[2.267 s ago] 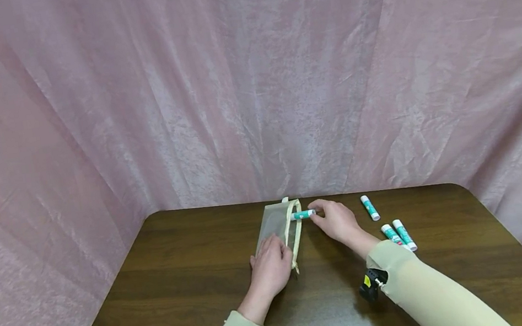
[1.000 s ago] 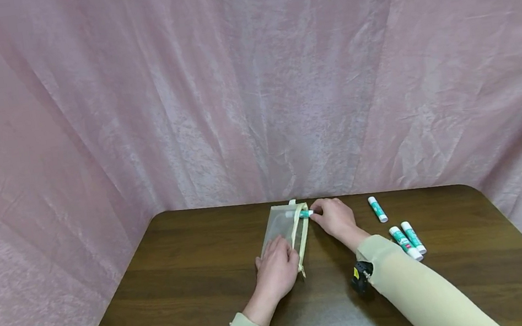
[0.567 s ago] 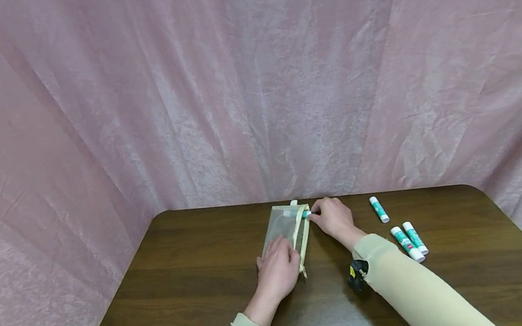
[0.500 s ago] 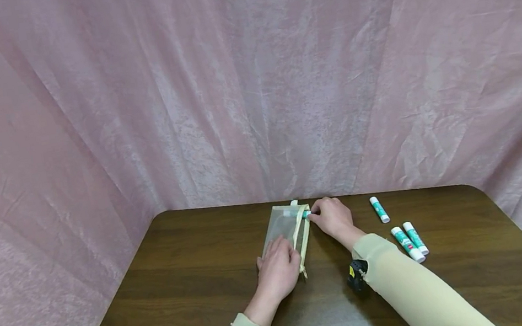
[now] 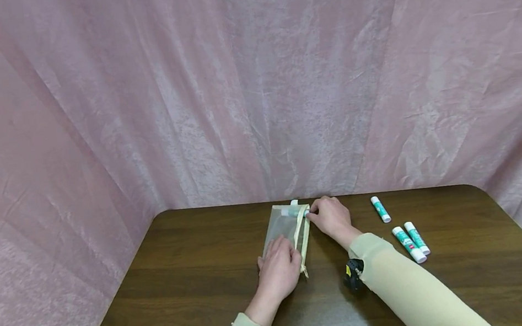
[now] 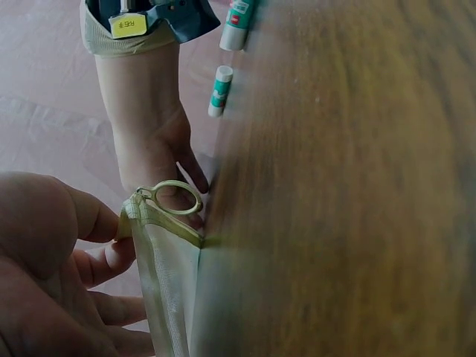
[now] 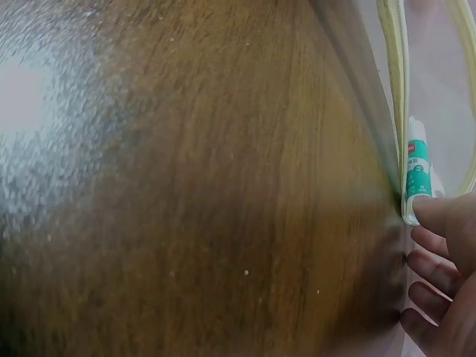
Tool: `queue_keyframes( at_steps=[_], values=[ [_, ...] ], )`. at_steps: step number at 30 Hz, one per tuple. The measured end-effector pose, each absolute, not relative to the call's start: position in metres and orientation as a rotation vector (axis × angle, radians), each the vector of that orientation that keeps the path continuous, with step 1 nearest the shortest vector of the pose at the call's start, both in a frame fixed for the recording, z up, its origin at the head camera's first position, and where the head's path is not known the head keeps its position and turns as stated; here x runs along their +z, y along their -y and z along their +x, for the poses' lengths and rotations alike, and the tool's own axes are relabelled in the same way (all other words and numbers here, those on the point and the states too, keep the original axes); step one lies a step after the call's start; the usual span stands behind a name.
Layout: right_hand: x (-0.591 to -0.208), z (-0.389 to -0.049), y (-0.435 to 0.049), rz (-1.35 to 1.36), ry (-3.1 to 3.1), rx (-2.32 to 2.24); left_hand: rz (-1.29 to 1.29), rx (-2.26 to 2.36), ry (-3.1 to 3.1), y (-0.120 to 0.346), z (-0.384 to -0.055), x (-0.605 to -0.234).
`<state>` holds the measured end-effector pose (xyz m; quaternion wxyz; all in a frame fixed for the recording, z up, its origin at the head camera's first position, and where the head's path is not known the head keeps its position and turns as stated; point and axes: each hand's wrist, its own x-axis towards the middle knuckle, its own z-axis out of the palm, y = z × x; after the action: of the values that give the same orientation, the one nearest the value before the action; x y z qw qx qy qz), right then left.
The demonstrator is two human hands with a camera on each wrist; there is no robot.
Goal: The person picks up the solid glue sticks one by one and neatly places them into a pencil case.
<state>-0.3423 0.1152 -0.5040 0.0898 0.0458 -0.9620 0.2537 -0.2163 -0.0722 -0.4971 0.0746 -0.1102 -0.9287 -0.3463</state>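
A translucent mesh zip pouch with cream edging lies at the table's far side, its zip side facing right. My left hand lies over its near part; in the left wrist view its fingers grip the edge by the zip's ring pull. My right hand is at the mouth and pinches the end of a green and white glue stick. Most of that stick is inside the pouch, showing faintly through the mesh. Right of the right hand, one glue stick lies alone.
Two more glue sticks, a thicker one and a slimmer one, lie side by side near the right forearm. The brown wooden table ends at a pink curtain behind. A small black camera sits on each wrist.
The right hand has pushed the glue stick leftward, from partly outside the mouth to nearly all inside the pouch. The left hand has kept its place on the pouch.
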Motion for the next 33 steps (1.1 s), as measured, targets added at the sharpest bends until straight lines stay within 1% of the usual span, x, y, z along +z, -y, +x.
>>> queue_keyframes(
  at_steps=[17, 33],
  values=[
    [-0.5060, -0.3454, -0.1080, 0.058, 2.897, 0.710, -0.333, -1.041, 2.778, 0.0718, -0.2167, -0.4971],
    [-0.5058, -0.3423, -0.1084, 0.073, 2.887, 0.725, -0.315, -1.036, 2.807, 0.0722, -0.2158, -0.4961]
  ],
)
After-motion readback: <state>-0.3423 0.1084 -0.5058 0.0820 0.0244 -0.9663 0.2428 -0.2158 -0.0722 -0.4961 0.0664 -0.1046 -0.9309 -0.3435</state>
